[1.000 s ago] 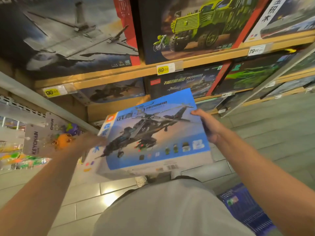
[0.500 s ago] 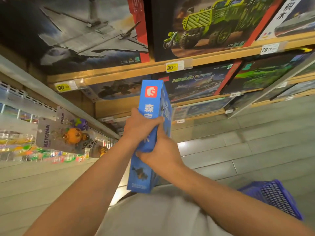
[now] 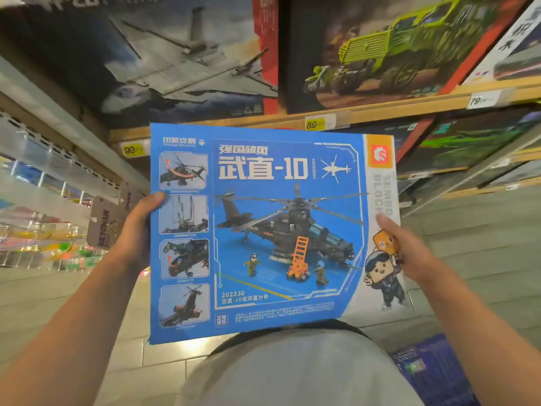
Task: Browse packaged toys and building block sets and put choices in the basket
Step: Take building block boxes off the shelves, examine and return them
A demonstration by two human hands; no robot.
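Between the two hands: helicopter set box (image 3: 272, 230) is facing the camera, printed side up, in front of the shelves and above the floor.
Shelves: wooden shelves (image 3: 380, 111) far behind are carrying a jet box (image 3: 164, 54) at left and a green truck box (image 3: 389, 45) at right, with yellow price tags on the shelf lip.
Box handling: it is looking broad, flat and stiff, probably fairly light but loose inside; smooth card may be slipping, so gripping opposite side edges with both hands seems best.
Basket: blue basket (image 3: 433, 364) is sitting near right, low by the floor; what is in it cannot be told.
Left hand: left hand (image 3: 140, 230) is gripping the box's left edge, thumb over the front.
Right hand: right hand (image 3: 407, 250) is holding the right edge, thumb lying on the front.
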